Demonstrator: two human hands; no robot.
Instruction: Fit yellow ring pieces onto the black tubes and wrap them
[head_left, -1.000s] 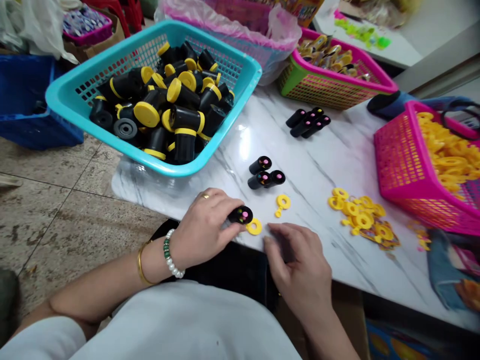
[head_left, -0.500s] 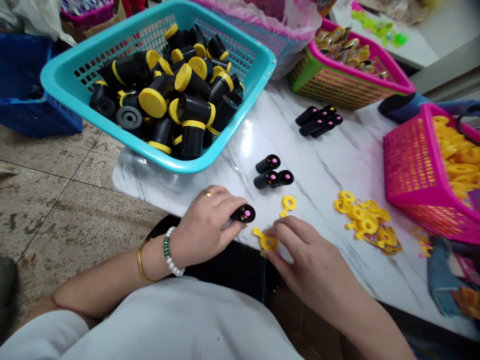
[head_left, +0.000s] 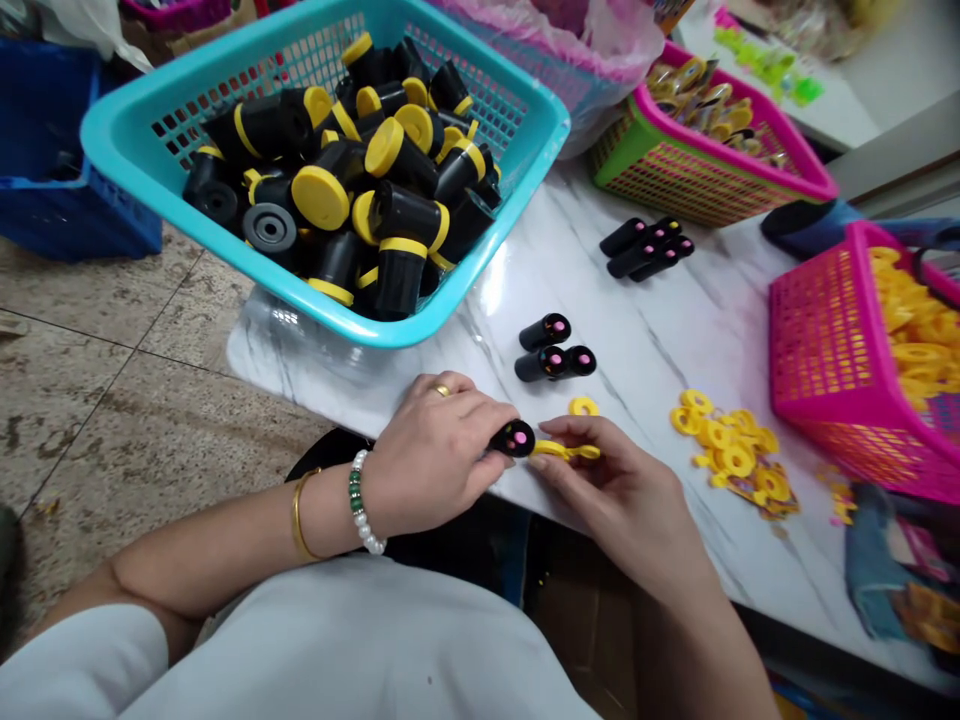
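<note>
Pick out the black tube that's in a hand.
The tube in the left grip; the other black tubes are on the table or in the turquoise basket.

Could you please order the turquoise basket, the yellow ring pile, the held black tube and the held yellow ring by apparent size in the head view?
Largest: turquoise basket
Next: yellow ring pile
Smallest: held black tube and held yellow ring, unranked, partly covered

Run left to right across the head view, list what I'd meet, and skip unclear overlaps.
Dark blue plastic bin, left hand, black cylindrical tube it holds, right hand pinching a yellow plastic ring, loose pile of yellow plastic rings, bright pink plastic basket.
</note>
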